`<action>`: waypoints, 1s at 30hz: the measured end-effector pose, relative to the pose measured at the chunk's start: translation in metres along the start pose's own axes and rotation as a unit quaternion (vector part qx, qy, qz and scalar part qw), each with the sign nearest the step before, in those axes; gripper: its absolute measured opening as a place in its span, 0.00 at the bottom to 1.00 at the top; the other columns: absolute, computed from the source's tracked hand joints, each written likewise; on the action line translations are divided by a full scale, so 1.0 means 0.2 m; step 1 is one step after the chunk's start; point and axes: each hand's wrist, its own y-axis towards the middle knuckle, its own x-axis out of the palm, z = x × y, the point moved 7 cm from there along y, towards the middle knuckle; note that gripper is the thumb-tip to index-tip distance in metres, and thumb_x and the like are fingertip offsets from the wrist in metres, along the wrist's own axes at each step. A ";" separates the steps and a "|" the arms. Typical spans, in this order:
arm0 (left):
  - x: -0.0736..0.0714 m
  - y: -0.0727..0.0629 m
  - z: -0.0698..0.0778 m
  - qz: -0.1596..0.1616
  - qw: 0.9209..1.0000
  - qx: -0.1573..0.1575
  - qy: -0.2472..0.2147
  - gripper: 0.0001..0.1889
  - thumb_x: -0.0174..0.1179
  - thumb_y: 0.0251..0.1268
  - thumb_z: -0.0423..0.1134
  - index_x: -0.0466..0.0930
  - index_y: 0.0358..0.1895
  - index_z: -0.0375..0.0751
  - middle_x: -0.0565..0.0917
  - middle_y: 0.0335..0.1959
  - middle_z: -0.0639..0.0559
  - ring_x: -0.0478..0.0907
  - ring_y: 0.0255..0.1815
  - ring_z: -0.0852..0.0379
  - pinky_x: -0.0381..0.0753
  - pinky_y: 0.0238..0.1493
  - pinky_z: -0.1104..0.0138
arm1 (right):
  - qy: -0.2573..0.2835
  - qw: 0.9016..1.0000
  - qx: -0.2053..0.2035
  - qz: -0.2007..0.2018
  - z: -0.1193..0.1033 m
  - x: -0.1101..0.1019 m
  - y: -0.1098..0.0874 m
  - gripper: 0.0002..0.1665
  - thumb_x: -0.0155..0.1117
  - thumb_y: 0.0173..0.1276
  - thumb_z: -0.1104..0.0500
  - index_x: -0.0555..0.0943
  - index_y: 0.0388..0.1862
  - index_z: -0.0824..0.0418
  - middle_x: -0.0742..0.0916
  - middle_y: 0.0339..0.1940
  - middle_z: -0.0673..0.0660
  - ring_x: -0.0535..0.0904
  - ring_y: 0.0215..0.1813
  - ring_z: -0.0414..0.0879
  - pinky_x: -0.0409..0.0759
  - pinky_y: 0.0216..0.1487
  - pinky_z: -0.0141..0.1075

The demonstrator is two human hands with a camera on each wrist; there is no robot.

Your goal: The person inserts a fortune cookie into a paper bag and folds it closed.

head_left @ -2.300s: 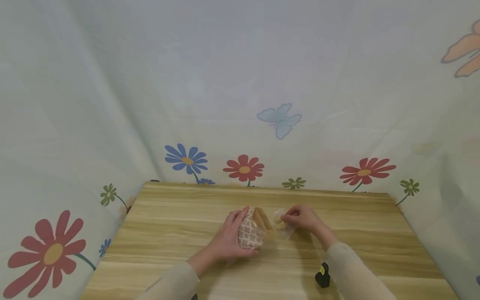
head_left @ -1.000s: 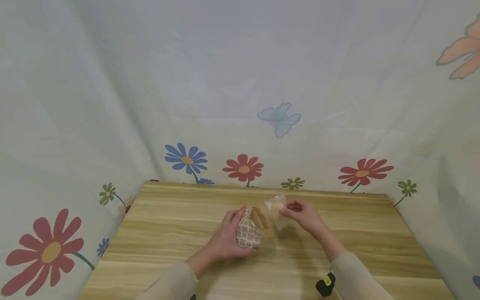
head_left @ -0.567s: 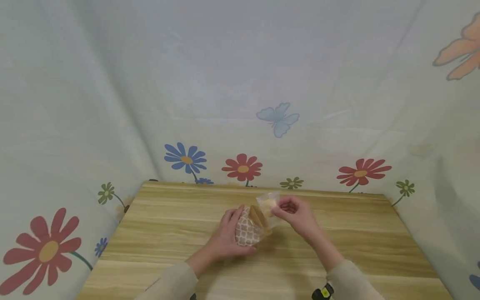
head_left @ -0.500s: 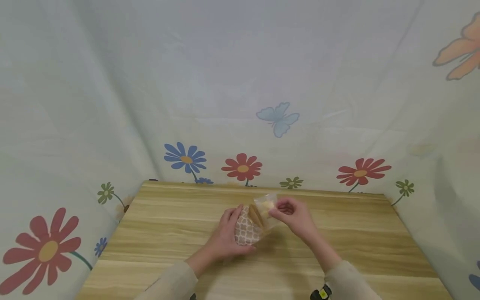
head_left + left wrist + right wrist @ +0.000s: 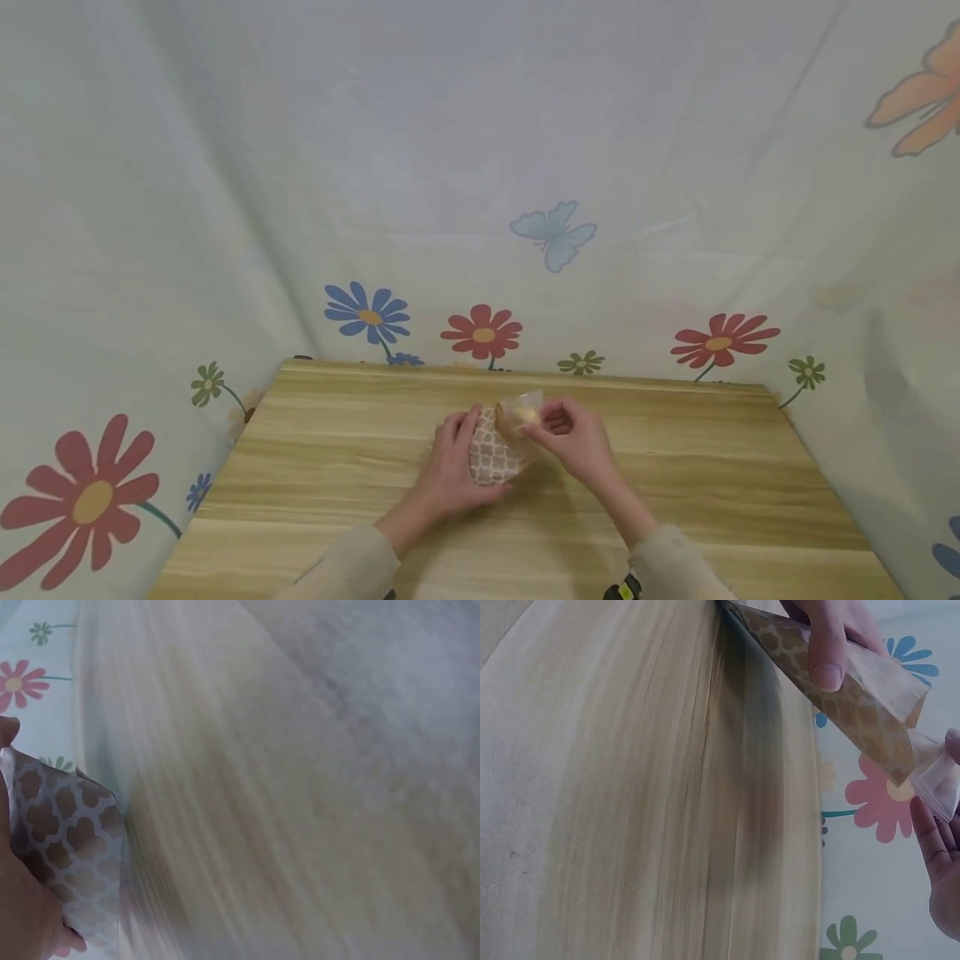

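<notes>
A small paper bag (image 5: 491,454), brown with a white lattice print, is gripped by my left hand (image 5: 448,475) near the middle of the table. Its mouth faces right, toward my right hand (image 5: 576,440). Between thumb and fingers that hand pinches a clear plastic packet (image 5: 527,408) with something pale yellow inside, overlapping the bag's opening. From the right wrist view, the packet (image 5: 936,780) is right at the edge of the bag's mouth, and the bag (image 5: 855,724) slants down toward it. The left wrist view shows the patterned side of the bag (image 5: 71,832).
Both hands work over a wood-grain table (image 5: 337,433). Behind it hangs a pale curtain (image 5: 420,167) printed with flowers and butterflies. A black device (image 5: 622,589) with a yellow mark is at the right wrist.
The right hand has lifted the packet and carried it left to the bag's mouth, where they now overlap. The left hand keeps its hold on the bag, shifting only slightly.
</notes>
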 end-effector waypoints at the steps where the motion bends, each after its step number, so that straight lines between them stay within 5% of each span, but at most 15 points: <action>1: 0.00 0.00 0.00 0.005 1.000 0.000 0.004 0.71 0.85 0.41 0.63 0.49 0.89 0.52 0.64 0.75 0.44 0.67 0.70 0.47 0.77 0.69 0.47 | -0.005 1.000 0.001 0.001 0.00 0.00 0.00 0.18 0.85 0.60 0.59 0.84 0.43 0.61 0.89 0.38 0.54 0.87 0.40 0.45 0.87 0.43 0.32; 6: 0.01 0.01 0.00 0.014 0.999 -0.007 0.030 0.72 0.84 0.41 0.64 0.46 0.89 0.55 0.64 0.75 0.44 0.66 0.70 0.47 0.74 0.72 0.47 | -0.025 1.000 -0.003 -0.004 0.00 0.02 -0.01 0.18 0.86 0.60 0.57 0.84 0.41 0.60 0.89 0.36 0.53 0.87 0.39 0.44 0.87 0.41 0.32; 15: 0.02 0.01 0.02 0.025 0.998 0.013 0.060 0.72 0.83 0.41 0.66 0.48 0.89 0.51 0.66 0.73 0.41 0.68 0.72 0.41 0.52 0.83 0.38 | -0.078 0.997 0.002 -0.019 0.00 0.05 -0.01 0.19 0.85 0.61 0.53 0.83 0.40 0.57 0.88 0.35 0.49 0.85 0.39 0.41 0.87 0.41 0.32; 22: 0.04 0.02 0.03 0.026 0.998 0.019 0.054 0.71 0.84 0.40 0.65 0.49 0.88 0.50 0.67 0.73 0.41 0.68 0.72 0.41 0.52 0.82 0.37 | -0.110 0.994 -0.017 -0.002 -0.05 0.00 0.01 0.18 0.85 0.62 0.53 0.84 0.41 0.59 0.88 0.36 0.50 0.84 0.38 0.41 0.86 0.39 0.32; 30: 0.05 0.02 0.03 0.033 0.998 0.027 0.051 0.71 0.84 0.40 0.64 0.51 0.88 0.47 0.67 0.72 0.41 0.69 0.72 0.41 0.52 0.82 0.36 | -0.122 0.992 -0.028 -0.027 -0.05 0.04 0.01 0.18 0.85 0.61 0.52 0.84 0.40 0.58 0.88 0.35 0.49 0.84 0.37 0.40 0.86 0.39 0.31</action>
